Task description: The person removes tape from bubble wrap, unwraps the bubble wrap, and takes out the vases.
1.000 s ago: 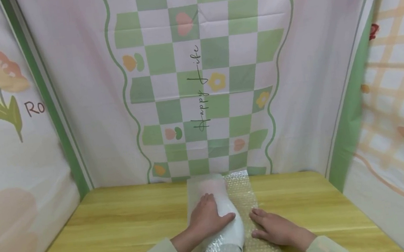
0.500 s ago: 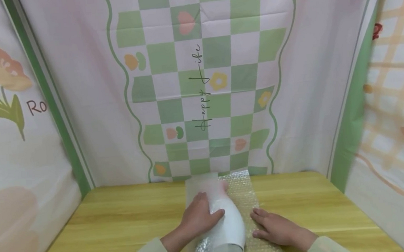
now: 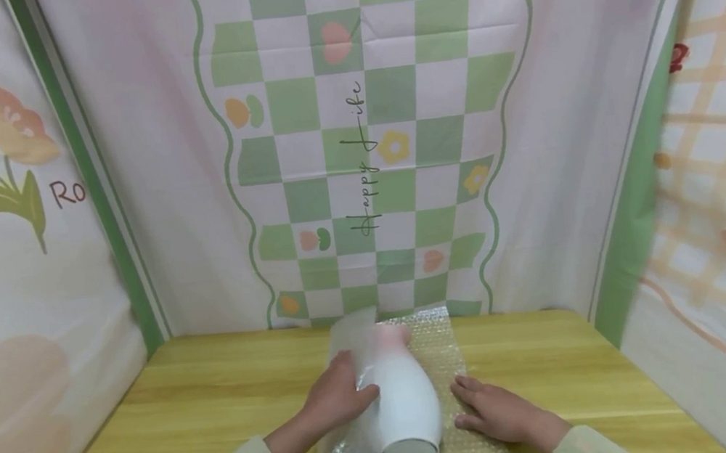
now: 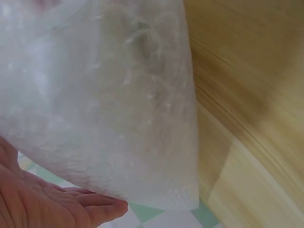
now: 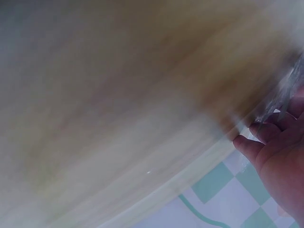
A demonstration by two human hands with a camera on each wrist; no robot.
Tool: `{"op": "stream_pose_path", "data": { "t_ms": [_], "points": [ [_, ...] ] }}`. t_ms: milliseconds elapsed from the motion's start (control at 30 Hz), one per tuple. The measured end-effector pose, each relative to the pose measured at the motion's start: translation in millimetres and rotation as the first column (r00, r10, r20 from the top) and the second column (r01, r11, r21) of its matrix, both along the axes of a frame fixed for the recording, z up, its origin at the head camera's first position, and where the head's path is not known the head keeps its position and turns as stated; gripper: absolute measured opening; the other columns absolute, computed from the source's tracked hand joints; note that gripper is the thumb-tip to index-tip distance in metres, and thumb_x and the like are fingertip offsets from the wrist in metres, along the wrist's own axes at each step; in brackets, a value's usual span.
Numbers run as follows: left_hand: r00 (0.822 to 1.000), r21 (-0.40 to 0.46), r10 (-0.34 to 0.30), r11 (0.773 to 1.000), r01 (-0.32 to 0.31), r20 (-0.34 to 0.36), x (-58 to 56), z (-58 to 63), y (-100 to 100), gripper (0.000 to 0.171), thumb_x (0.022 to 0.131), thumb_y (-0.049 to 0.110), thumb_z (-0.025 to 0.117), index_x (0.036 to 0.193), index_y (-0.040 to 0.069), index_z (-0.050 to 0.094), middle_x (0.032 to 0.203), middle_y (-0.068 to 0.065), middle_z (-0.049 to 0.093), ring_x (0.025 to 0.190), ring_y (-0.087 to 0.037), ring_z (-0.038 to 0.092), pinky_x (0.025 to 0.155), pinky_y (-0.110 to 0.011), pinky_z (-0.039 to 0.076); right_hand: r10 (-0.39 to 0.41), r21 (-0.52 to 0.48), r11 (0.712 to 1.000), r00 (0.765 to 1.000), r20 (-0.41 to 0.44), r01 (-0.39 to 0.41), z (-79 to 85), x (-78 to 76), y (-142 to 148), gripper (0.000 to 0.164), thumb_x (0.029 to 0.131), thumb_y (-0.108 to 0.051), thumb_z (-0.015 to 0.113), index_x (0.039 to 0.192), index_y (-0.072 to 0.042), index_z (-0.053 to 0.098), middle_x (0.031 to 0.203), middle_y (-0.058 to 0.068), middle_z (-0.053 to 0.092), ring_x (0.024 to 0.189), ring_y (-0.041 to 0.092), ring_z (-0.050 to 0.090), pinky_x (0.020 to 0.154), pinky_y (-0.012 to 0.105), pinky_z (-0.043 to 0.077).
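Observation:
A white vase [image 3: 407, 397] with a pink neck lies on its side in the head view, base toward me, on a sheet of bubble wrap [image 3: 466, 450]. The sheet's left part stands up as a raised flap [image 3: 356, 431] along the vase. Against that flap lies my left hand [image 3: 336, 397], fingers extended and thumb at the flap's edge. The left wrist view shows its straight fingers [image 4: 102, 209] along the wrap's outer side. My right hand [image 3: 499, 408] rests with extended fingers on the right edge of the wrap, beside the vase.
The wood-grain table [image 3: 208, 387] carries the wrap near its middle. Behind it hangs a cloth backdrop [image 3: 299, 108] with green and white checks. Printed curtains stand at the left [image 3: 8, 290] and right.
My left hand has moved left off the vase, and the wrap's flap has come back with it. More of the white body and pink neck now shows. My right hand has stayed in place.

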State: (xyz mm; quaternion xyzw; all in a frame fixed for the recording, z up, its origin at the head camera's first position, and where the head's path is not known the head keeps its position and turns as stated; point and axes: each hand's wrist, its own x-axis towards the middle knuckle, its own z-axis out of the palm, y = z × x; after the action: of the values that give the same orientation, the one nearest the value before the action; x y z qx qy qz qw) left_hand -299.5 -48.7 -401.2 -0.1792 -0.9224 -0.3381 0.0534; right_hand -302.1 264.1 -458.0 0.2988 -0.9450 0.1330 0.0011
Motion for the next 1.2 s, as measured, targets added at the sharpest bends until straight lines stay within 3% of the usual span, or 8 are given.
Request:
{"op": "stream_pose_path", "data": {
  "t_ms": [100, 267, 500, 667, 767, 967, 1200],
  "points": [
    [1.0, 0.003, 0.001, 1.0, -0.001, 0.004, 0.4, 0.2, -6, 0.082, 0.082, 0.032, 0.069, 0.139, -0.016, 0.035, 0.136, -0.035, 0.044, 0.116, -0.047, 0.051, 0.092, -0.055, 0.048, 0.003, 0.002, 1.0, 1.0, 0.002, -0.003, 1.0, -0.1, 0, 0.068, 0.096, -0.044, 0.056, 0.134, 0.011, 0.049, 0.141, 0.033, 0.041, 0.127, 0.047, 0.042, 0.101, 0.059, 0.036],
    [1.0, 0.033, 0.005, 0.999, -0.006, 0.025, 1.5, -2.4, -16, 0.076, 0.08, 0.028, 0.07, 0.135, -0.014, 0.038, 0.111, -0.023, 0.057, 0.09, -0.035, 0.059, 0.072, -0.049, 0.055, -0.002, 0.002, 1.0, 1.0, 0.024, 0.001, 1.2, 0.2, 0, 0.069, 0.095, -0.046, 0.055, 0.134, 0.01, 0.049, 0.141, 0.032, 0.041, 0.127, 0.046, 0.042, 0.102, 0.059, 0.036],
    [1.0, 0.043, 0.01, 0.999, -0.01, 0.011, 2.3, -10.9, -29, 0.077, 0.082, 0.026, 0.069, 0.137, -0.016, 0.036, 0.124, -0.032, 0.053, 0.111, -0.046, 0.054, 0.092, -0.058, 0.046, -0.014, 0.021, 1.0, 0.999, 0.044, 0.013, 0.2, -1.4, 0, 0.069, 0.095, -0.047, 0.056, 0.136, 0.008, 0.048, 0.142, 0.031, 0.041, 0.129, 0.044, 0.042, 0.102, 0.057, 0.037],
    [1.0, 0.031, 0.022, 0.999, -0.021, -0.002, 0.3, -14.8, -36, 0.073, 0.077, 0.025, 0.07, 0.131, -0.015, 0.042, 0.107, -0.021, 0.06, 0.095, -0.037, 0.059, 0.082, -0.054, 0.051, -0.004, 0.016, 1.0, 1.0, 0.024, 0.004, 1.0, -0.3, 1, 0.07, 0.094, -0.047, 0.056, 0.135, 0.009, 0.049, 0.141, 0.032, 0.041, 0.128, 0.045, 0.042, 0.102, 0.058, 0.037],
    [0.999, 0.013, 0.045, 0.999, -0.045, 0.019, 0.5, -17.0, -41, 0.073, 0.074, 0.027, 0.07, 0.129, -0.015, 0.044, 0.105, -0.02, 0.06, 0.093, -0.035, 0.059, 0.081, -0.053, 0.052, 0.004, 0.005, 1.0, 1.0, 0.016, -0.004, 1.4, 0.1, 0, 0.071, 0.094, -0.047, 0.057, 0.134, 0.01, 0.049, 0.141, 0.033, 0.041, 0.127, 0.046, 0.043, 0.101, 0.059, 0.037],
    [0.995, 0.016, 0.087, 0.996, -0.088, 0.058, 1.6, -20.6, -47, 0.054, 0.071, 0.028, 0.07, 0.11, -0.006, 0.053, 0.088, -0.008, 0.056, 0.077, -0.025, 0.056, 0.067, -0.045, 0.052, 0.001, 0.0, 1.0, 1.0, 0.028, -0.001, 0.5, -0.2, 0, 0.07, 0.094, -0.047, 0.057, 0.135, 0.01, 0.049, 0.141, 0.032, 0.041, 0.128, 0.046, 0.042, 0.101, 0.059, 0.037],
    [0.987, 0.003, 0.146, 0.989, -0.147, 0.072, 5.0, -19.5, -53, 0.08, 0.073, 0.034, 0.074, 0.129, -0.016, 0.045, 0.117, -0.03, 0.057, 0.103, -0.044, 0.057, 0.086, -0.058, 0.049, -0.001, 0.002, 1.0, 1.0, -0.002, 0.001, -1.8, -0.5, 2, 0.07, 0.094, -0.046, 0.057, 0.134, 0.01, 0.049, 0.14, 0.033, 0.042, 0.127, 0.046, 0.043, 0.101, 0.058, 0.037]
  ]
}}
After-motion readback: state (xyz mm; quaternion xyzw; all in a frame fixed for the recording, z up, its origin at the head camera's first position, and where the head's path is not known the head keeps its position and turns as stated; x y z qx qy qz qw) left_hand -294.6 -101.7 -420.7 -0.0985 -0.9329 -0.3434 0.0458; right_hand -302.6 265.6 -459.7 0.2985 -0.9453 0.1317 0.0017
